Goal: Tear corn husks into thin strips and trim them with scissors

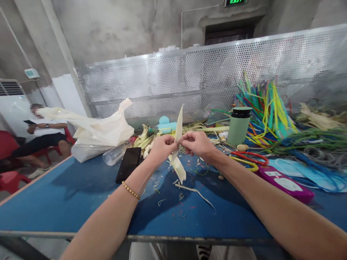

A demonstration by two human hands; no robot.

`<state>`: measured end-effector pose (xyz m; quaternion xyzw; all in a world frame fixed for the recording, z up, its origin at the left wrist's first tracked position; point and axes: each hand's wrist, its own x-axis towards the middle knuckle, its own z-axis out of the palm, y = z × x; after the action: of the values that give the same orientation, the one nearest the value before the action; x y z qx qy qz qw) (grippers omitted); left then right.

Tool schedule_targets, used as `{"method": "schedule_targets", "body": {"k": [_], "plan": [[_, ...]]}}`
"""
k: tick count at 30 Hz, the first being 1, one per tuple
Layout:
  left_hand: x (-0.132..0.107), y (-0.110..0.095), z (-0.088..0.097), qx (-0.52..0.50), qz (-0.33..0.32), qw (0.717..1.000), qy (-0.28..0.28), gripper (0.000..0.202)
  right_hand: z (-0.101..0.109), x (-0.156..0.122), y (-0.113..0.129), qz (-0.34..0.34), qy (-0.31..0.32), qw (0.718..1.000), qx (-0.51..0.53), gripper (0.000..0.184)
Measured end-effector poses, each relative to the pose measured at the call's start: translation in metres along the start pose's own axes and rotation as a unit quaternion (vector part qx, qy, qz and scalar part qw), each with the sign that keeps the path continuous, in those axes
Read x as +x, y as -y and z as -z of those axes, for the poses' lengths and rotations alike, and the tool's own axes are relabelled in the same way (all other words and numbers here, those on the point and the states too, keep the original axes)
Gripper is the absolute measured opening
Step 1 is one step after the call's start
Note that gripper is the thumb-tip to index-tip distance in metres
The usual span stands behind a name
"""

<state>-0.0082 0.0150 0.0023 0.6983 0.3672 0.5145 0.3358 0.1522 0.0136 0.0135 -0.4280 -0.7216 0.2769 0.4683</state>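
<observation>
A pale, pointed corn husk (179, 123) stands upright between my hands over the middle of the blue table (85, 198). My left hand (163, 148) pinches its lower part from the left. From the other side, my right hand (197, 143) grips it with thumb and fingertips, close to the left fingers. Below them another pale husk piece (178, 169) hangs or lies; I cannot tell if it joins the held one. A thin husk strip (197, 192) rests on the table nearer to me, among small scraps.
Left of my hands are a black phone (128, 164), a clear bottle (115, 154) and a white plastic bag (100, 130). To the right stand a green canister (239, 126), red-handled scissors (250, 157), a purple box (284, 183) and colourful strips (269, 113). A person (47, 131) sits far left.
</observation>
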Motion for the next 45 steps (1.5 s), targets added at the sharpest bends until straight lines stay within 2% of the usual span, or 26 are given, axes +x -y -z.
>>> {"method": "schedule_targets", "body": {"k": [9,14,17,19,22,24,25,27,31,34,35,36,38,40,43,45], "plan": [[0.000,0.008,-0.005,-0.005,-0.035,0.998,-0.042,0.022,-0.004,-0.002,0.002,0.005,-0.021,0.999,-0.033,0.005],[-0.006,-0.004,-0.012,-0.024,-0.062,0.997,-0.050,0.019,-0.001,0.002,-0.003,0.005,-0.088,0.991,-0.102,0.005],[-0.008,-0.010,-0.010,-0.079,-0.040,0.994,-0.064,0.018,0.010,0.004,0.000,-0.015,-0.107,0.994,-0.032,0.006],[-0.006,-0.011,-0.006,-0.115,-0.021,0.990,-0.075,0.020,0.016,0.004,0.004,-0.018,-0.087,0.993,0.080,0.011],[-0.003,-0.008,-0.001,-0.138,0.008,0.987,-0.077,0.022,0.020,0.001,0.011,-0.029,0.021,0.969,0.243,0.019],[-0.001,-0.004,0.002,-0.139,0.025,0.986,-0.084,0.021,0.021,-0.001,0.015,-0.040,0.083,0.952,0.292,0.021],[0.000,-0.003,0.003,-0.140,0.032,0.985,-0.093,0.020,0.023,-0.001,0.016,-0.041,0.093,0.948,0.300,0.021],[0.004,0.000,0.008,-0.146,0.041,0.981,-0.122,0.020,0.030,0.000,0.017,-0.040,0.068,0.949,0.304,0.020],[0.011,0.004,0.023,-0.165,0.072,0.964,-0.196,0.021,0.062,0.012,0.008,-0.026,-0.081,0.953,0.289,0.013],[0.014,0.007,0.030,-0.171,0.083,0.957,-0.220,0.022,0.087,0.022,-0.007,-0.042,-0.251,0.951,0.173,0.006],[0.014,0.008,0.031,-0.171,0.085,0.958,-0.215,0.022,0.093,0.024,-0.013,-0.046,-0.294,0.950,0.095,0.006],[0.014,0.008,0.030,-0.171,0.085,0.960,-0.206,0.023,0.097,0.025,-0.019,-0.045,-0.303,0.952,0.003,0.006],[0.012,0.008,0.026,-0.171,0.083,0.966,-0.175,0.025,0.100,0.027,-0.030,-0.050,-0.272,0.940,-0.198,0.012],[0.009,0.007,0.020,-0.168,0.083,0.971,-0.145,0.025,0.099,0.026,-0.038,-0.068,-0.203,0.907,-0.362,0.018],[0.007,0.005,0.014,-0.157,0.086,0.978,-0.111,0.025,0.093,0.025,-0.046,-0.129,-0.062,0.881,-0.451,0.025],[0.006,0.005,0.011,-0.143,0.077,0.982,-0.092,0.023,0.087,0.023,-0.046,-0.123,-0.026,0.876,-0.466,0.024]]}}
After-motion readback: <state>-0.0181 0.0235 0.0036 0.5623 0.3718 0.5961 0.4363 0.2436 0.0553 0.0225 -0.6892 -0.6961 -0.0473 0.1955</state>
